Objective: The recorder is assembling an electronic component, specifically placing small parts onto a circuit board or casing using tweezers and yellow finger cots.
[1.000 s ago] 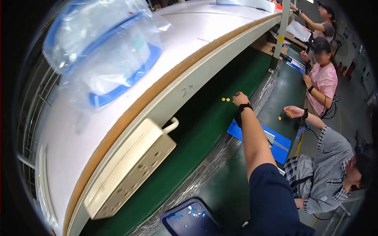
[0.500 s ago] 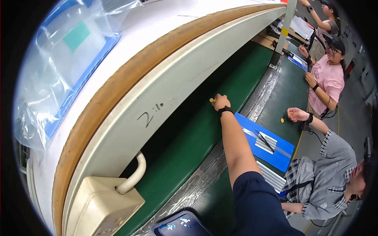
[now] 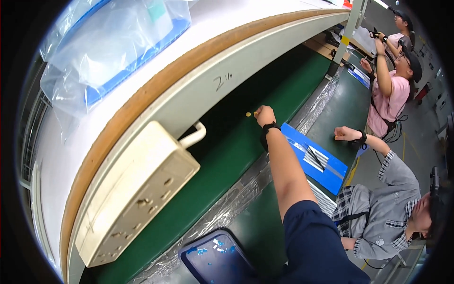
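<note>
My right hand reaches out over the dark green belt, a black band round its wrist. Its fingers are closed in a pinch, and a small yellow disc shows at their tips. A second yellow disc lies on the belt just left of the fingertips, apart from them. My left hand is out of view.
A beige socket box hangs under the shelf edge at left. Near me is a dark tray with small blue and white bits. A blue board carries a white grid sheet and black tweezers. A co-worker's hand is at right.
The view has shifted, showing more of the socket box and the tray. One yellow disc now lies apart from my fingertips. The co-worker's hand moved left, and the disc beside it no longer shows.
</note>
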A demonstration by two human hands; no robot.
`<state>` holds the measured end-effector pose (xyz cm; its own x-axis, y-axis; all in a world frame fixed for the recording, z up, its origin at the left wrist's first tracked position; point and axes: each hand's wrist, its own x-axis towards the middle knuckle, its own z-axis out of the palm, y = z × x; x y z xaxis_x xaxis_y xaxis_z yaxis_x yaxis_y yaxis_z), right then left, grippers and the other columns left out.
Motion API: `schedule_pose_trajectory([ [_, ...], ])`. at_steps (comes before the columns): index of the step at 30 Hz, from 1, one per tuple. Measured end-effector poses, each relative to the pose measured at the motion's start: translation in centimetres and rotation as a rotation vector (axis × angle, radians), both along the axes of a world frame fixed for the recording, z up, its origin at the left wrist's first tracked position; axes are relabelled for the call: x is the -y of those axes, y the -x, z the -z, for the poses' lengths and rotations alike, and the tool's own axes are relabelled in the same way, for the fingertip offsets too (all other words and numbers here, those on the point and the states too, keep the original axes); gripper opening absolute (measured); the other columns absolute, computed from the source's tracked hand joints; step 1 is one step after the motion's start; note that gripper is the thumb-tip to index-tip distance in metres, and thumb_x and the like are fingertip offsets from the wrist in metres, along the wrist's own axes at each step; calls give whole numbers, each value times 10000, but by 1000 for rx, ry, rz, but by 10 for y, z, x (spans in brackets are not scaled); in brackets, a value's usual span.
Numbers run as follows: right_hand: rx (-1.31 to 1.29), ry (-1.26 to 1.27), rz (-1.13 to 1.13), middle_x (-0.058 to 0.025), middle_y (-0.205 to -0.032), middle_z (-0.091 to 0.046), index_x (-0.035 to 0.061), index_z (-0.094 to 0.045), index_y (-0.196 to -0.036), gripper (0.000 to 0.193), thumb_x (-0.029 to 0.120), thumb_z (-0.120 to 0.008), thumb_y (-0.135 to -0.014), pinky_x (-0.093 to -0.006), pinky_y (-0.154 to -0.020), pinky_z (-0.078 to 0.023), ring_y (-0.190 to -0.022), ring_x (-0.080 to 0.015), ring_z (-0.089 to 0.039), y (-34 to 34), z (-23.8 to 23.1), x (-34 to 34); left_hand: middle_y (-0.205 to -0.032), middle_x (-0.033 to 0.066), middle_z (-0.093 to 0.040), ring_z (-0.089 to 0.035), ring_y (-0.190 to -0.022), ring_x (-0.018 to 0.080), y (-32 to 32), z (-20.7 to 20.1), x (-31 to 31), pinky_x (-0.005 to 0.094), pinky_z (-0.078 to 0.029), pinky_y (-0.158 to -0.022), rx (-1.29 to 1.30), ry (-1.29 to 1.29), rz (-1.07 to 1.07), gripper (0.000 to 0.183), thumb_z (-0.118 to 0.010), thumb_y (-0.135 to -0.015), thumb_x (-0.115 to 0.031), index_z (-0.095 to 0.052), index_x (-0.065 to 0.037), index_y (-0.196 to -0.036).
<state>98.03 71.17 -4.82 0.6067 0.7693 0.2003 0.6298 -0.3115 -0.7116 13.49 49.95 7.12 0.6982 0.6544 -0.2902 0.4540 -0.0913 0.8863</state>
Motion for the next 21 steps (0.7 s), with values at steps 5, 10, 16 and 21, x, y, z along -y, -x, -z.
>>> schedule_pose_trajectory([
  [5, -31, 68, 29, -152, -891, -560, 28, -595, -731, 121, 90, -670, -659, -361, -729, -463, -828, -307, -560, 24, -10, -2, -830, 119, -617, -592, -756, 214, 11, -12, 0, 342, -467, -718, 19, 40, -47, 301, -456, -851, -305, -599, -41, -828],
  [10, -13, 70, -50, -168, -797, -595, 39, -605, -742, 80, 72, -612, -670, -382, -684, -475, -764, -324, -578, 33, 5, -11, -835, 113, -618, -593, -761, 211, 16, -23, -17, 343, -467, -721, 40, 65, -79, 301, -459, -848, -310, -600, -44, -835],
  [16, 269, 122, -233, -192, -786, -598, 28, -611, -743, 99, 52, -543, -676, -384, -678, -478, -783, -344, -576, 62, 12, -15, -841, 107, -618, -593, -768, 207, 19, -21, -24, 343, -468, -724, 79, 117, -120, 301, -463, -845, -315, -600, -48, -843],
  [21, 299, 228, -261, -192, -813, -602, 19, -614, -739, 84, 53, -562, -682, -382, -694, -483, -794, -341, -580, 67, 0, 2, -845, 102, -619, -593, -773, 204, 5, -7, -41, 344, -468, -727, 161, 146, -106, 301, -466, -842, -319, -601, -51, -849],
])
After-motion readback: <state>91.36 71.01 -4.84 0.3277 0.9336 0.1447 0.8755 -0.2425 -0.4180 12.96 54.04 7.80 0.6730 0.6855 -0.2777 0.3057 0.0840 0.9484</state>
